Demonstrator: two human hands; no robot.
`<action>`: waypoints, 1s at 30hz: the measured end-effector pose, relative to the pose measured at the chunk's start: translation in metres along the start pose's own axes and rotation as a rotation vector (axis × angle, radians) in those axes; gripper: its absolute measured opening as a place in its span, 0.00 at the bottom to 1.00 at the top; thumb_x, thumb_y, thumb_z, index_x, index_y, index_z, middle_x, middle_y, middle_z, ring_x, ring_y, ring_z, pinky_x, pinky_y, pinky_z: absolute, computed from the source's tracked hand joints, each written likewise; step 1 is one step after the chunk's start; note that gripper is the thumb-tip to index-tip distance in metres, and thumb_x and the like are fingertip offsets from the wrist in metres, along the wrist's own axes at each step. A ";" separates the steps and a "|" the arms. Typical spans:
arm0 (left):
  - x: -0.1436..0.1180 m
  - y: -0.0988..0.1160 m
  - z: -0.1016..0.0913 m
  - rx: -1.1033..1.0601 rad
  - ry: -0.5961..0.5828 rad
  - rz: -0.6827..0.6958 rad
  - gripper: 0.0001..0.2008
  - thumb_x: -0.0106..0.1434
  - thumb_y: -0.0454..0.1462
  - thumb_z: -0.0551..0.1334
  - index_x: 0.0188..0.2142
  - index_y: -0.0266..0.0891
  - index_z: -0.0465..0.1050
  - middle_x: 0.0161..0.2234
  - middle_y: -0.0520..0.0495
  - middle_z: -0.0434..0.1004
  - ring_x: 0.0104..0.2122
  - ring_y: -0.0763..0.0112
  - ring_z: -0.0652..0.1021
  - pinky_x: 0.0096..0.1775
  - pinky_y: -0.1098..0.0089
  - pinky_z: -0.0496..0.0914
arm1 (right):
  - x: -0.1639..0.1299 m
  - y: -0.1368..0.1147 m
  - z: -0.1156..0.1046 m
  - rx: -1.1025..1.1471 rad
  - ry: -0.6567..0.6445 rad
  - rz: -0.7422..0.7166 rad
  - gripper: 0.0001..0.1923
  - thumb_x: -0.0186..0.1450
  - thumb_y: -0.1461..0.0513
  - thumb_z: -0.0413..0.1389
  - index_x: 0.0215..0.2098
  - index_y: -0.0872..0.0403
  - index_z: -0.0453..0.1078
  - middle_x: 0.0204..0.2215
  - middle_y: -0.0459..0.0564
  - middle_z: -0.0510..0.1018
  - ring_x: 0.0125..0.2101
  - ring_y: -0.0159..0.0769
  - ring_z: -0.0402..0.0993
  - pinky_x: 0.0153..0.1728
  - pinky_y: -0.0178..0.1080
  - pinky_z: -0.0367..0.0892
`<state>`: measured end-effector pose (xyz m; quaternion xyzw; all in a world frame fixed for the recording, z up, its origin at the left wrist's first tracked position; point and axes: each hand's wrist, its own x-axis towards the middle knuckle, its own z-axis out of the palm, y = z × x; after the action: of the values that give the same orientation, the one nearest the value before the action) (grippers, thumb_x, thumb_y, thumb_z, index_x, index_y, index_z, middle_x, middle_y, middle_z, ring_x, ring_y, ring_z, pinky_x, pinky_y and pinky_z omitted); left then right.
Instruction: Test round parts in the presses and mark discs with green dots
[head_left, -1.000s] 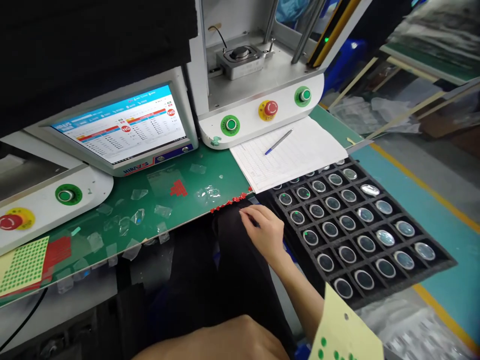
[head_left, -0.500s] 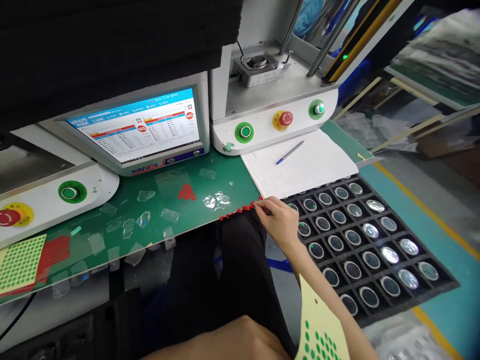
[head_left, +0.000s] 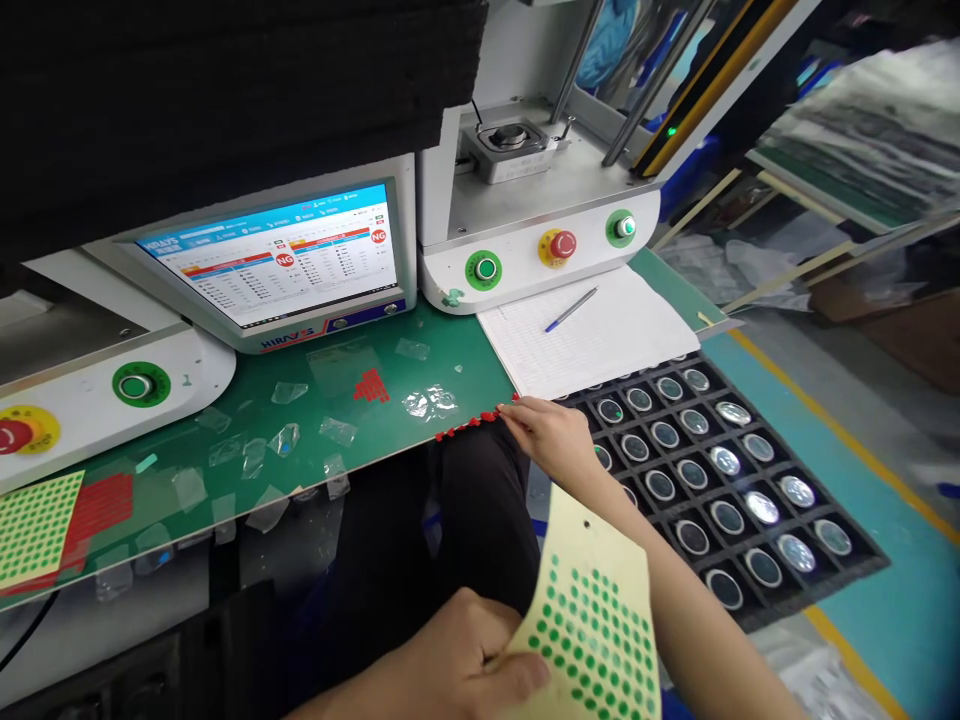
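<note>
The left hand is near the bottom edge of the view, with its fingers closed on a yellow sheet of green dot stickers; the thumb presses on the sheet's near left corner. The right hand reaches to the near edge of the green table, where a short row of red stickers hangs along the edge. Its fingertips are pinched together at the right end of this row, touching it; whether a sticker is already between them I cannot tell.

To the right, a black foam tray holds round lens-like parts, one in each cell. A few parts at the far left of the tray seem to carry a small green dot, while most show none, so I judge the marking is only at its start. A paper form with a blue pen lies beyond the tray, and the monitor shows red "NG" marks.
</note>
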<state>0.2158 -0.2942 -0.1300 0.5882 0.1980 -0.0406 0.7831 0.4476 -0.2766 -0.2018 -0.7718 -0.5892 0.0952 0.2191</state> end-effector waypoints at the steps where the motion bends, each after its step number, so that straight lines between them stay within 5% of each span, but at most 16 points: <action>1: -0.001 0.000 -0.001 -0.049 0.030 -0.023 0.26 0.64 0.54 0.56 0.20 0.37 0.57 0.20 0.54 0.56 0.22 0.77 0.59 0.23 0.73 0.52 | -0.004 -0.003 0.002 -0.024 -0.006 -0.015 0.13 0.68 0.62 0.52 0.37 0.54 0.79 0.32 0.53 0.81 0.33 0.38 0.76 0.30 0.36 0.62; 5: -0.002 -0.004 -0.002 -0.257 0.206 -0.110 0.31 0.58 0.61 0.59 0.20 0.35 0.64 0.19 0.53 0.58 0.20 0.78 0.59 0.22 0.74 0.50 | -0.012 -0.013 0.011 -0.058 0.007 -0.035 0.14 0.66 0.67 0.51 0.47 0.59 0.75 0.29 0.56 0.78 0.30 0.38 0.74 0.27 0.36 0.62; 8: -0.003 -0.004 -0.001 -0.360 0.367 -0.123 0.31 0.55 0.61 0.63 0.23 0.32 0.71 0.19 0.50 0.64 0.21 0.75 0.64 0.24 0.74 0.56 | -0.016 -0.007 0.008 -0.006 0.114 -0.011 0.12 0.66 0.64 0.55 0.46 0.54 0.74 0.30 0.52 0.79 0.28 0.35 0.74 0.24 0.33 0.61; 12: -0.011 -0.001 0.002 -0.342 0.495 -0.045 0.30 0.57 0.60 0.62 0.22 0.33 0.71 0.20 0.48 0.66 0.22 0.72 0.67 0.25 0.72 0.59 | -0.047 0.002 -0.017 0.124 0.448 0.107 0.11 0.71 0.59 0.48 0.38 0.54 0.70 0.26 0.46 0.76 0.23 0.32 0.72 0.23 0.33 0.64; 16: -0.017 0.000 0.006 -0.152 0.558 0.017 0.31 0.61 0.60 0.58 0.17 0.37 0.59 0.17 0.54 0.53 0.19 0.78 0.57 0.22 0.73 0.49 | -0.106 -0.033 -0.048 0.223 0.730 0.177 0.05 0.69 0.62 0.52 0.35 0.54 0.67 0.26 0.45 0.73 0.25 0.31 0.71 0.27 0.34 0.67; 21: -0.016 0.006 0.014 0.001 0.445 0.090 0.30 0.66 0.56 0.54 0.17 0.39 0.51 0.17 0.55 0.49 0.18 0.79 0.55 0.21 0.72 0.48 | -0.144 -0.091 -0.065 0.395 0.434 -0.220 0.08 0.63 0.72 0.57 0.38 0.56 0.71 0.31 0.50 0.76 0.33 0.33 0.74 0.34 0.36 0.72; 26: -0.016 0.014 0.024 0.063 0.407 0.103 0.28 0.68 0.53 0.53 0.18 0.38 0.52 0.18 0.54 0.52 0.19 0.79 0.56 0.21 0.72 0.50 | -0.141 -0.090 -0.064 0.465 0.461 -0.182 0.10 0.62 0.73 0.58 0.37 0.53 0.73 0.30 0.49 0.77 0.32 0.35 0.74 0.31 0.39 0.73; 30: -0.016 0.016 0.029 -0.093 0.425 0.035 0.29 0.65 0.55 0.57 0.18 0.38 0.53 0.18 0.55 0.50 0.19 0.79 0.54 0.20 0.73 0.49 | -0.143 -0.086 -0.067 0.420 0.463 -0.243 0.10 0.62 0.72 0.58 0.38 0.52 0.74 0.29 0.48 0.80 0.30 0.35 0.75 0.30 0.41 0.74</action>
<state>0.2134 -0.3189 -0.1029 0.5503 0.3499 0.1070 0.7505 0.3586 -0.4101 -0.1198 -0.6350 -0.5791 0.0100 0.5111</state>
